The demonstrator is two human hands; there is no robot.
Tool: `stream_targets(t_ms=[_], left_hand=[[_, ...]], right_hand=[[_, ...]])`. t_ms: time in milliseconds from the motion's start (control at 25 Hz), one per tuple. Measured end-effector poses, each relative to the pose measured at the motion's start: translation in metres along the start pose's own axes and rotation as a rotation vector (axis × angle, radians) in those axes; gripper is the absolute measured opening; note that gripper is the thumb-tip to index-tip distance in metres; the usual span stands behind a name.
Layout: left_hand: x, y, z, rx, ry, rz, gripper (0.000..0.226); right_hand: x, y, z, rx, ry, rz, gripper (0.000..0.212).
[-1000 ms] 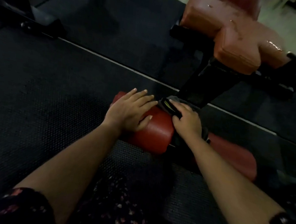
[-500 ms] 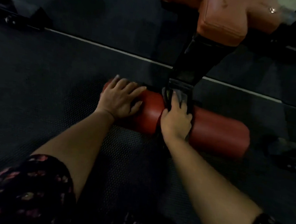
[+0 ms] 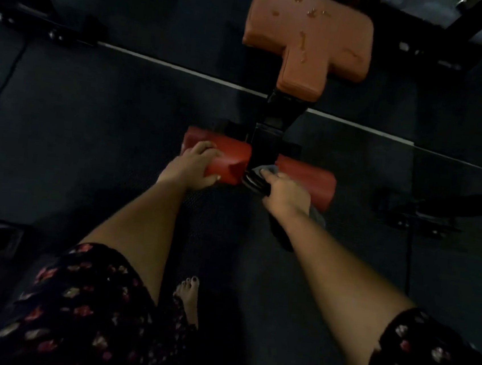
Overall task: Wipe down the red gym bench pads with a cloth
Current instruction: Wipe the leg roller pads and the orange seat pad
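Observation:
Low on the black frame (image 3: 272,126) sit two red roller pads, a left roller pad (image 3: 227,158) and a right roller pad (image 3: 308,179). My left hand (image 3: 192,168) grips the left roller, fingers over its top and thumb under its near side. My right hand (image 3: 284,193) holds a dark grey cloth (image 3: 264,173) and presses it into the gap between the rollers at the frame post; part of the cloth hangs below my wrist. Above, the T-shaped red seat pad (image 3: 309,35) carries wet droplets.
Dark rubber floor mats with a pale seam line (image 3: 171,66) run across the view. Black machine feet stand at upper left (image 3: 56,32) and at right (image 3: 418,212). My bare foot (image 3: 189,298) is on the mat below my arms.
The camera has risen and tilted, so the bench looks farther away. My left hand has closed from lying flat to gripping the left roller. My right hand stays with the cloth at the centre gap.

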State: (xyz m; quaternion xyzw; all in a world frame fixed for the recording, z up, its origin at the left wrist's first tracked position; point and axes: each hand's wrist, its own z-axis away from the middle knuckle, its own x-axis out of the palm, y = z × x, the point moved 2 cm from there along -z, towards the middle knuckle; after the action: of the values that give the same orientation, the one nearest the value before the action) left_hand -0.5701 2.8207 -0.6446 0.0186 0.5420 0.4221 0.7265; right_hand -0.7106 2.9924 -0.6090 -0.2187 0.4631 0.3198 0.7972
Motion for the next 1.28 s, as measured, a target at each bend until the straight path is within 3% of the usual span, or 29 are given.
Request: stream_targets(t_ms=[200,440,680,760,960,1280], left_hand=[[-0.117,0.028,0.093,-0.108,-0.087,0.005,0.057],[-0.246,0.062,0.144,-0.129,0.013,-0.12,0.055],[-0.261,0.08,0.163,-0.237,-0.015,-0.173,0.051],[-0.276,0.093,0.159,-0.262,0.018,-0.132,0.051],[-0.32,0.111,0.143,-0.325,0.145,-0.085,0.052],[-0.374,0.085,0.14,-0.373,0.224,-0.105,0.053]], right_hand=[[-0.124,-0.037,0.06,-0.144,-0.143,0.113,0.058],[-0.228,-0.078,0.09,-0.274,-0.061,0.108,0.058],[-0.266,-0.082,0.078,-0.298,-0.053,0.123,0.042],[-0.29,-0.078,0.064,-0.321,-0.07,0.176,0.033],[-0.358,-0.075,0.02,-0.332,0.035,0.19,0.033],[-0.375,-0.159,0.006,-0.421,0.035,0.155,0.031]])
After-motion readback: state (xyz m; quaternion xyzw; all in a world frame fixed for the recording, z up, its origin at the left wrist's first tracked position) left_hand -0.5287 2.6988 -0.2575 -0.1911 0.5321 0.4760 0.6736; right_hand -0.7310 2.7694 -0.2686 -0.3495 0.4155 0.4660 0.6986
